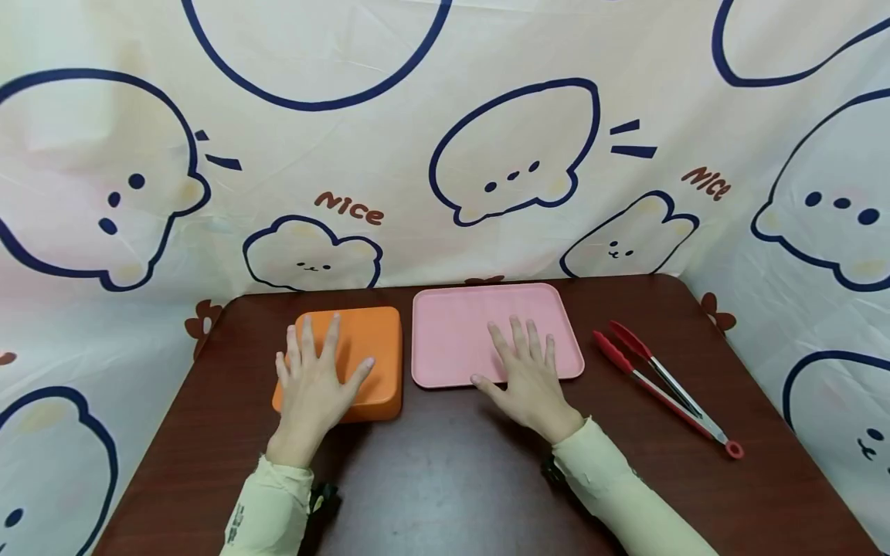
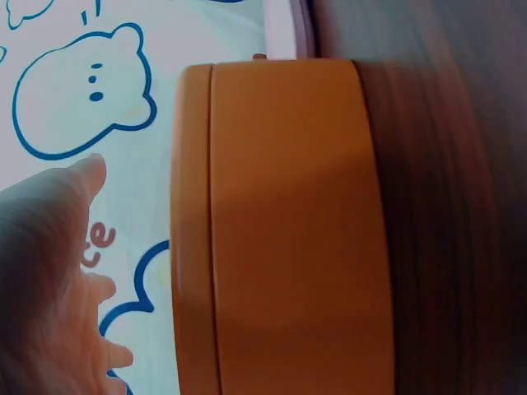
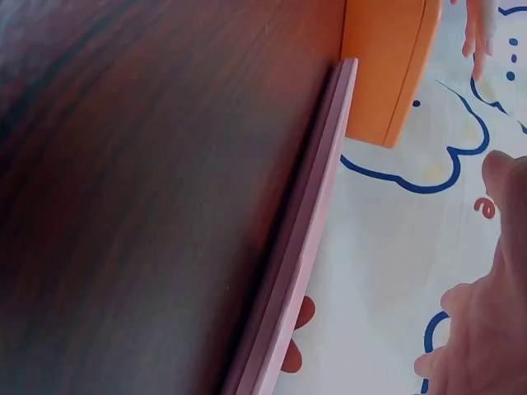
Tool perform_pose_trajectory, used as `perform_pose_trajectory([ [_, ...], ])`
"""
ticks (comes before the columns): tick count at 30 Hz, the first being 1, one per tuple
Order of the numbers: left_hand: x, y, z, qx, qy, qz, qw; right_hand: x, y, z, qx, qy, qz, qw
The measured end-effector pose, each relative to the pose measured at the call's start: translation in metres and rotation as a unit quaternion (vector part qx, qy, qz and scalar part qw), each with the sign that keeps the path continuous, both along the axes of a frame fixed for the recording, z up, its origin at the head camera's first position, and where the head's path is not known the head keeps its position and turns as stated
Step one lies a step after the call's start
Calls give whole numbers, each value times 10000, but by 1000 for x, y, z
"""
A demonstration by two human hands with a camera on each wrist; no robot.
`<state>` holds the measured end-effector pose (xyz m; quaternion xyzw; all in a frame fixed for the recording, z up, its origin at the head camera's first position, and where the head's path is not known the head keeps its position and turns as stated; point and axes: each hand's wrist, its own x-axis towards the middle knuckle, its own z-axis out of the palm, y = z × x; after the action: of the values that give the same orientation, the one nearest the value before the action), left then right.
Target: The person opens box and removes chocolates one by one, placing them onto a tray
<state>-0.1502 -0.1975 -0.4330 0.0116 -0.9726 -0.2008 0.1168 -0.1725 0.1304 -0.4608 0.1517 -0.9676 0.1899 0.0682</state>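
Note:
An orange box (image 1: 361, 347) with rounded corners sits on the brown table (image 1: 452, 463); its side wall (image 2: 288, 230) fills the left wrist view. My left hand (image 1: 316, 378) lies flat on its top with fingers spread and straight. To its right lies a flat pink tray (image 1: 473, 324), seen edge-on (image 3: 305, 247) in the right wrist view. My right hand (image 1: 524, 371) rests open over the tray's near edge, fingers straight, thumb out toward the left. Neither hand holds anything.
Red-tipped metal tongs (image 1: 660, 382) lie on the table right of the tray, ring end toward me. A cartoon-printed cloth (image 1: 445, 154) hangs behind and around the table. Bare tabletop stretches in front of both hands.

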Motion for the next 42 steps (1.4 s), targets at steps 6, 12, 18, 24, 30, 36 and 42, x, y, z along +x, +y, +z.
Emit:
perform_pose_trajectory([
  [6, 3, -11, -3, -220, 198, 22, 9996, -4, -8, 1, 63, 33, 163, 9998],
  [12, 7, -28, -5, -247, 277, 44, 9993, -6, -18, 0, 2, 51, 347, 9994],
  [18, 7, -40, -8, -221, 125, 40, 9997, -10, -29, -8, 166, -77, 580, 9981],
  [24, 9, -50, -10, -209, 73, 72, 9997, -10, -44, -9, 280, -79, 898, 9955],
  [30, 12, -59, -9, -162, -34, 71, 9998, -9, -54, -4, 244, -270, 1006, 9943],
  [36, 14, -65, -8, -212, -84, 131, 9997, -9, -64, 1, 45, -452, 1175, 9920],
  [42, 16, -72, -8, -290, -292, 261, 9988, -7, -73, 6, -59, -689, 1257, 9897],
])
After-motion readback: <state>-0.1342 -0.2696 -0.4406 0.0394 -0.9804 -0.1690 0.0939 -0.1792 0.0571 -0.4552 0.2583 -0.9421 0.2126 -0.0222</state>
